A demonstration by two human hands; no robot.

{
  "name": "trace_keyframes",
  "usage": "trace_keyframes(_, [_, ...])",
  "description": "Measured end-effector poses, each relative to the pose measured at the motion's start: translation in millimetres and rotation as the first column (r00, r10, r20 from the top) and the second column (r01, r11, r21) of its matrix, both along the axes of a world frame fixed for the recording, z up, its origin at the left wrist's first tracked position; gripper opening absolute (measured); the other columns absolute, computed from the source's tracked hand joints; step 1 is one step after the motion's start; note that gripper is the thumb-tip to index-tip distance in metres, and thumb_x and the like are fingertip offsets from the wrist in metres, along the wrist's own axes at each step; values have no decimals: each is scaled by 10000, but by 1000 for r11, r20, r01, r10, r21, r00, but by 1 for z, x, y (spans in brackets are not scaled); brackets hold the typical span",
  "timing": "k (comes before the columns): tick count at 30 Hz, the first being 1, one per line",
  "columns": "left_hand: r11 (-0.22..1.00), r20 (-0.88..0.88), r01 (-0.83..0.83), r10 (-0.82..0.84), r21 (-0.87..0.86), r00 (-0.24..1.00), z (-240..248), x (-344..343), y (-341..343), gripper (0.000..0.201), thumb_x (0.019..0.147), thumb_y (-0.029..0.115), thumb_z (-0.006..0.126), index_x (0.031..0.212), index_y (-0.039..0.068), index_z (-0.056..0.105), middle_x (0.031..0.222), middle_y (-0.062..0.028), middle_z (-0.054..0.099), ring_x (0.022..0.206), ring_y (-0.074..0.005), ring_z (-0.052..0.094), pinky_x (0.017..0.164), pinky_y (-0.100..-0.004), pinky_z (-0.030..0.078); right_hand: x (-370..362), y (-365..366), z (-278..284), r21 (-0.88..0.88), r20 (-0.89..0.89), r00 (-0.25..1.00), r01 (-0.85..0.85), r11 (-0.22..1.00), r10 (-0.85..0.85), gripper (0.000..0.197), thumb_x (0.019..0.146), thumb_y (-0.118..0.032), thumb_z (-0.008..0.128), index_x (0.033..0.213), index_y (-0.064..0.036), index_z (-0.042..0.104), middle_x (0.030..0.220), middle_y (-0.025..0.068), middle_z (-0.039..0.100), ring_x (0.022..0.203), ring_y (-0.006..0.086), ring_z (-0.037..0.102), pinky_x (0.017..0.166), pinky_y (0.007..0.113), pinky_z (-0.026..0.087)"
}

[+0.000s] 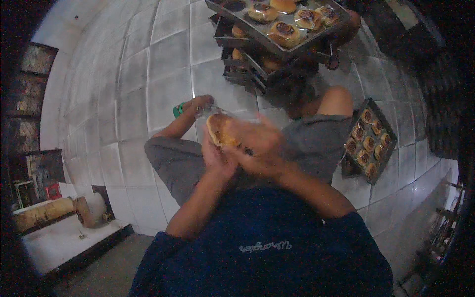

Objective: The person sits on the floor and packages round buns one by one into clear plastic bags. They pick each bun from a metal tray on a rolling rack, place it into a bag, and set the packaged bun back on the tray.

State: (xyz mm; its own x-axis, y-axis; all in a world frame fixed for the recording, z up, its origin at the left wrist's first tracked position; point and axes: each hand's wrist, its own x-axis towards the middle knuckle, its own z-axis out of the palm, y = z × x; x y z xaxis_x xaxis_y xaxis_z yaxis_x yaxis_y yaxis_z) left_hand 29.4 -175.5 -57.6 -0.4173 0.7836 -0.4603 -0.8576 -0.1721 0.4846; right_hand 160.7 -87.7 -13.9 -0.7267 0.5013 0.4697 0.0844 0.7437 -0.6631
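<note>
A golden-brown bun (222, 129) rests in my left hand (216, 157), whose fingers close round its left side and underside, in front of my crossed legs. My right hand (262, 143) is at the bun's right side, smeared by motion, so its fingers cannot be made out. Clear, shiny film (210, 110) shows at the bun's far edge; how far it goes round the bun is not plain.
Stacked dark metal trays (292, 48) stand ahead, the top one bearing several wrapped buns (284, 32). Another tray (392, 143) with several dark-topped buns lies on the tiled floor (133, 94) to my right. A small green thing (177, 110) is beside my foot.
</note>
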Motion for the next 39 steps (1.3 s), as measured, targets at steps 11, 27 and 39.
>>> trace_keyframes(11, [758, -605, 312, -648, -573, 463, 59, 3, -32, 345, 1043, 318, 633, 1028, -9, 742, 834, -82, 740, 696, -143, 676, 653, -312, 563, 9, 30, -2, 146, -55, 984, 175, 974, -169, 103, 864, -188, 755, 852, -89, 730, 818, 97, 697, 776, 325, 694, 704, 422, 565])
trace_keyframes(27, [853, 197, 522, -509, -18, 838, -43, -16, -5, 807, 1004, 747, 367, 1355, 60, 605, 1212, -179, 673, 980, -314, 687, 808, -461, 558, 22, 20, 43, 71, 181, 978, 92, 993, -104, 182, 870, -263, 775, 869, -81, 762, 882, 132, 745, 813, 324, 731, 732, 455, 578])
trace_keyframes(39, [609, 150, 453, -689, 651, 709, 55, 19, 34, 885, 955, 704, 574, 1582, 115, 368, 1494, -329, 471, 1203, -439, 635, 994, -542, 576, 55, -47, 86, -98, 127, 987, 109, 989, -96, 159, 876, -181, 767, 954, -46, 736, 889, 103, 720, 765, 290, 723, 692, 406, 599])
